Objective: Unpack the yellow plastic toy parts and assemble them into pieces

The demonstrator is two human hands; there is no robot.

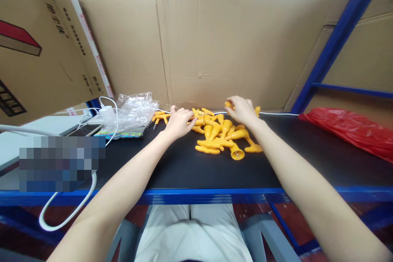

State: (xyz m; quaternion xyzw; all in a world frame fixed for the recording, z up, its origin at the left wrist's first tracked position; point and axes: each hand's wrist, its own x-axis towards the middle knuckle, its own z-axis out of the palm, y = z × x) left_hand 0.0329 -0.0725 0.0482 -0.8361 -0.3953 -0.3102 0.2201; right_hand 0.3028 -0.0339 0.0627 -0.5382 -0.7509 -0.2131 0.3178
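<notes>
Right fingers point(237, 100) pinch a yellow piece point(227, 105), left fingers point(186, 114) unclear; carton point(50, 59) bears Chinese characters point(56, 18).

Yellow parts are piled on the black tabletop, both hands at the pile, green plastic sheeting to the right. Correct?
Only the colour is wrong: the head view shows the plastic sheeting is red, not green. It is to the right, with the yellow parts piled on the black tabletop and the left hand and right hand at the pile.
</notes>
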